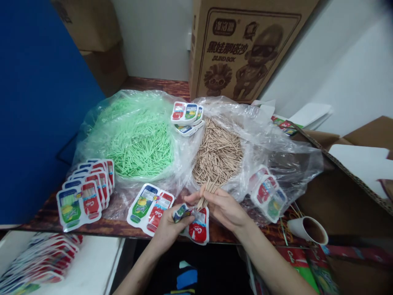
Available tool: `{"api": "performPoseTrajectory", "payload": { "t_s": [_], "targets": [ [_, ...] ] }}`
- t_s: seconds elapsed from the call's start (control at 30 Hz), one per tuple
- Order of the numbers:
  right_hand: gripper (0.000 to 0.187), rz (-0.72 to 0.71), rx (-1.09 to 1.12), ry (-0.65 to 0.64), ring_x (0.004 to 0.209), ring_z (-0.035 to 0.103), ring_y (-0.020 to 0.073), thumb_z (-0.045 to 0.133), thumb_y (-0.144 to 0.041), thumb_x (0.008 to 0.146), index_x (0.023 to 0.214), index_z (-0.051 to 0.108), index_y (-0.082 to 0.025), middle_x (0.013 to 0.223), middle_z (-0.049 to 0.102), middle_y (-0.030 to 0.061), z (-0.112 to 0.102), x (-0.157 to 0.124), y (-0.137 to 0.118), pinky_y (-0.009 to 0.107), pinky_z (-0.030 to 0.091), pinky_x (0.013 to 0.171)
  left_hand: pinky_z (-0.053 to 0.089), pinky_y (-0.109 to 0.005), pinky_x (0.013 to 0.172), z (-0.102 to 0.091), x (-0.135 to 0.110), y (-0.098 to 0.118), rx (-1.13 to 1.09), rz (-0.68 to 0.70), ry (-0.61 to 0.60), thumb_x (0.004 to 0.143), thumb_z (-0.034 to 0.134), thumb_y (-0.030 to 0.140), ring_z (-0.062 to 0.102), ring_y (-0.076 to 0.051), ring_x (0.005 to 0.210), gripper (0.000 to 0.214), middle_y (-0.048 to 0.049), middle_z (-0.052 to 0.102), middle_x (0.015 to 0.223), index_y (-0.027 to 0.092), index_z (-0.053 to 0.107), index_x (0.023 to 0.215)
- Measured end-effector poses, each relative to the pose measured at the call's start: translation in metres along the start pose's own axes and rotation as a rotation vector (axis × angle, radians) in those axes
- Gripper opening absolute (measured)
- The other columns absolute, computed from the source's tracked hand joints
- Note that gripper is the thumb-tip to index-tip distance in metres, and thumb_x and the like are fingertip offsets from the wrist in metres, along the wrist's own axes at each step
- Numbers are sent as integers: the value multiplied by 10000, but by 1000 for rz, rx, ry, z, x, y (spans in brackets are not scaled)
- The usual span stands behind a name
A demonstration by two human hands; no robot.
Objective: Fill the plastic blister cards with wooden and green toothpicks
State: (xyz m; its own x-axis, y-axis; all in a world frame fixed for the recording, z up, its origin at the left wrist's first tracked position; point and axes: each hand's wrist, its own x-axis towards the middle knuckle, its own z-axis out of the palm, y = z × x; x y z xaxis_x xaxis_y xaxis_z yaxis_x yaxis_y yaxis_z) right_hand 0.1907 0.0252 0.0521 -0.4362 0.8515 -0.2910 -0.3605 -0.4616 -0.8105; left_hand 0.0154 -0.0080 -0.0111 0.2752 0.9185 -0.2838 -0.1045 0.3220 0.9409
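My left hand [170,227] grips a small printed pouch [196,229] with a red Cola picture, holding it at the table's near edge. My right hand [222,205] pinches a small bundle of tan wooden sticks [206,196] with their lower ends at the pouch's mouth. Just behind lies a heap of tan sticks [217,153] on clear plastic. A heap of green sticks [136,141] lies in another clear bag to the left. One filled pouch [150,209] lies flat beside my left hand.
A fanned stack of filled pouches [87,192] sits at the left edge; more pouches [187,116] lie between the heaps and at the right [268,192]. A printed cardboard box [245,45] stands behind. A tipped paper cup [308,229] lies right. A blue panel [33,102] borders the left.
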Motion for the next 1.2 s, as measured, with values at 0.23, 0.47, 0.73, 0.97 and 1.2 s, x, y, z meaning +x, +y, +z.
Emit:
{"api": "performPoseTrajectory", "payload": {
  "t_s": [0.23, 0.47, 0.73, 0.97, 1.2],
  "targets": [
    [176, -51, -249, -79, 1307, 460, 235, 606, -332, 875, 937, 684, -188, 1156, 700, 77, -5, 0, 10, 480, 254, 1130, 493, -311, 713, -1, -1, 2, 0, 14, -21, 727, 716, 311, 601, -188, 709, 212, -25, 685, 758, 148, 703, 861],
    [148, -128, -111, -41, 1112, 623, 240, 614, -355, 870, 833, 606, -212, 1011, 743, 67, 1, -6, 5, 481, 358, 1061, 449, -260, 625, 0, -1, 10, 69, 58, 4, 720, 723, 312, 549, -154, 639, 167, -2, 649, 699, 151, 697, 760],
    [207, -136, -67, 14, 1079, 643, 275, 640, -415, 834, 782, 573, -226, 835, 751, 51, 1, -8, 6, 493, 389, 1023, 414, -248, 618, -1, -4, 2, -49, 7, -42, 709, 745, 304, 514, -131, 615, 177, 11, 630, 675, 147, 680, 759],
    [202, -103, 19, 24, 1141, 606, 288, 684, -398, 806, 783, 608, -213, 825, 758, 51, 4, -7, 4, 505, 355, 1043, 374, -239, 583, -3, -6, 5, -46, -10, -59, 701, 745, 350, 462, -120, 585, 235, 24, 567, 633, 144, 639, 741],
    [167, -59, -97, 114, 1000, 648, 236, 625, -349, 856, 843, 643, -183, 1023, 732, 69, 7, -5, 18, 421, 427, 963, 370, -232, 569, -1, -6, 8, 106, 83, -8, 732, 709, 297, 434, -114, 590, 205, 37, 504, 619, 152, 589, 651]
  ]
}}
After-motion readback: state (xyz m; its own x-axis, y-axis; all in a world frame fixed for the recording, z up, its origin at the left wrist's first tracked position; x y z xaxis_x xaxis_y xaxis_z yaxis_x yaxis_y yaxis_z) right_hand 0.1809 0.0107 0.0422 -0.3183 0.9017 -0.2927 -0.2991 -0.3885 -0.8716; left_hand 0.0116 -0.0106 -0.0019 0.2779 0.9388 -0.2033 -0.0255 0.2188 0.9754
